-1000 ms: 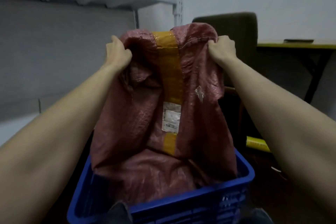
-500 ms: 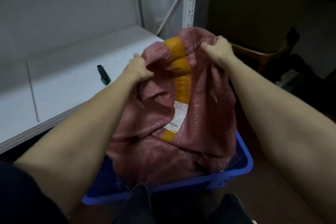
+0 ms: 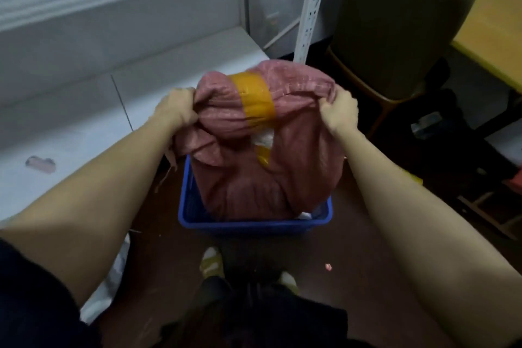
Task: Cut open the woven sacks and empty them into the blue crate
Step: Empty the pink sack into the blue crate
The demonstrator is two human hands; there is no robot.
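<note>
A pink woven sack (image 3: 293,167) with a strip of orange tape (image 3: 255,96) stands upended in the blue crate (image 3: 254,224) on the floor in front of me. My left hand (image 3: 176,110) grips the sack's top left corner. My right hand (image 3: 339,111) grips its top right corner. The sack's lower end fills most of the crate and hides the inside. A bit of white (image 3: 306,215) shows at the crate's right near corner under the sack.
A low white shelf (image 3: 84,127) runs along the left with a small dark object (image 3: 41,163) on it. A white slotted upright (image 3: 312,5) stands behind the crate. A brown chair (image 3: 395,22) and a yellow table (image 3: 485,25) are at the right. My feet (image 3: 211,263) stand near the crate.
The sack has come down lower into the crate and bunched up, both hands still on its top corners. My view has tilted down toward the floor.
</note>
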